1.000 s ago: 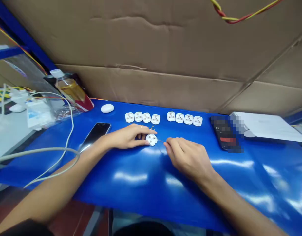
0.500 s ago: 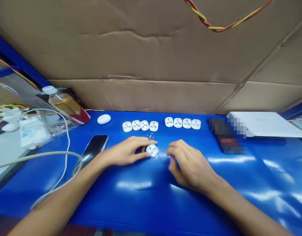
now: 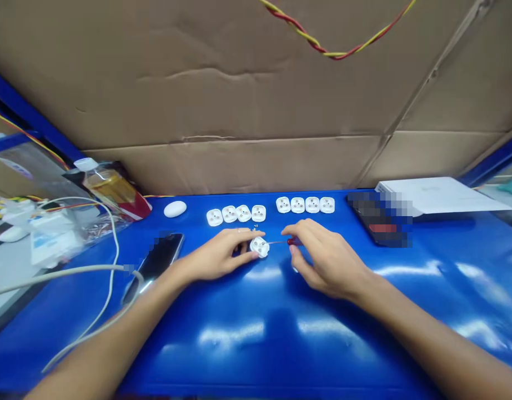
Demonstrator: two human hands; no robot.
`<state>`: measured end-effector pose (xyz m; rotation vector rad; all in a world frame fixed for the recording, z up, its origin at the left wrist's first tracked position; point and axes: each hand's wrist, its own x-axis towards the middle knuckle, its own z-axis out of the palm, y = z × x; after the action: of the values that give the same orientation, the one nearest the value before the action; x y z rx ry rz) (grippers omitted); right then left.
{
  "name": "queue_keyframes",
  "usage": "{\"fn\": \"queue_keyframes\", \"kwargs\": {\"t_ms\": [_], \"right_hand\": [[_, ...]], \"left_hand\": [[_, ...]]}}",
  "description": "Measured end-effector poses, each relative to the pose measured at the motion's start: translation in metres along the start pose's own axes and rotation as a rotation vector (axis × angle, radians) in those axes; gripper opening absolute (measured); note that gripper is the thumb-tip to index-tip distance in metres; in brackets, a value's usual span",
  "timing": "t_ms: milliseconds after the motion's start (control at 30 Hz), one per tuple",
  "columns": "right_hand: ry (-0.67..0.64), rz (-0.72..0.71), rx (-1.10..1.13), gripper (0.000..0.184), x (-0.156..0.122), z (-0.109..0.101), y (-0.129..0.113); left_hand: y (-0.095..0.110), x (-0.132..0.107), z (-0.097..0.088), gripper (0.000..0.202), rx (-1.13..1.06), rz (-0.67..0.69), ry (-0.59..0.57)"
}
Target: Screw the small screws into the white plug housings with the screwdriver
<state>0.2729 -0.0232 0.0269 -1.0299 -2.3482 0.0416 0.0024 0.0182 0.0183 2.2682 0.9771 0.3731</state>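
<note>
My left hand [image 3: 222,254] rests on the blue table [image 3: 260,322] and pinches a small white socket piece [image 3: 260,246] between thumb and fingers. My right hand [image 3: 326,258] grips a thin screwdriver [image 3: 286,241] with a dark red handle, its metal tip pointing left at the socket piece. Behind the hands lie two rows of similar white socket pieces, one row [image 3: 236,214] on the left and one row [image 3: 305,204] on the right. A few tiny screws [image 3: 253,227] lie just beyond my left fingers.
A black phone [image 3: 156,264] lies left of my left arm, with a white cable [image 3: 73,272] curving past it. A white oval object [image 3: 175,209], a bottle [image 3: 110,186], a dark blurred device [image 3: 379,219] and a white flat box [image 3: 437,194] sit along the cardboard wall [image 3: 256,94].
The right hand has lifted and opened its grip a little, so the red screwdriver handle now shows. The left hand keeps hold of the socket piece. The view has tilted down slightly.
</note>
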Motion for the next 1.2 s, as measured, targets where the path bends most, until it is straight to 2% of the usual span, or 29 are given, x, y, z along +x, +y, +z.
{"fn": "queue_keyframes", "kwargs": {"t_ms": [133,333,533,667,767,933,1067,1200], "right_hand": [[-0.004,0.050,-0.002,0.015,-0.0009,0.0005,0.0033],[0.050,-0.150,0.024,0.018,0.0008,-0.0040,-0.0014],[0.073,-0.005,-0.121,0.019,-0.0028,-0.0032,-0.0043],[0.111,-0.054,-0.087,0.015,-0.0029,-0.0017,-0.0038],[0.129,-0.089,-0.039,0.022,-0.0022,-0.0016,-0.0041],[0.088,-0.023,-0.104,0.030,-0.0027,-0.0012,-0.0013],[0.047,-0.112,-0.034,0.021,-0.0021,-0.0030,0.0018],[0.035,-0.146,0.007,0.025,-0.0012,-0.0055,0.0018]], "left_hand": [[-0.0013,0.0004,-0.0010,0.048,-0.028,0.033,-0.017],[0.0005,0.0012,-0.0020,0.048,-0.024,0.071,-0.017],[0.0020,0.0001,-0.0006,0.048,-0.009,0.092,-0.038],[0.0027,0.0008,0.0010,0.047,-0.014,0.087,-0.044],[0.0044,0.0018,0.0011,0.046,-0.005,0.070,-0.038],[0.0070,0.0014,-0.0001,0.046,0.010,0.073,-0.045],[0.0053,0.0008,0.0005,0.046,0.014,0.073,-0.032],[0.0037,0.0007,0.0012,0.046,-0.009,0.072,-0.018]]}}
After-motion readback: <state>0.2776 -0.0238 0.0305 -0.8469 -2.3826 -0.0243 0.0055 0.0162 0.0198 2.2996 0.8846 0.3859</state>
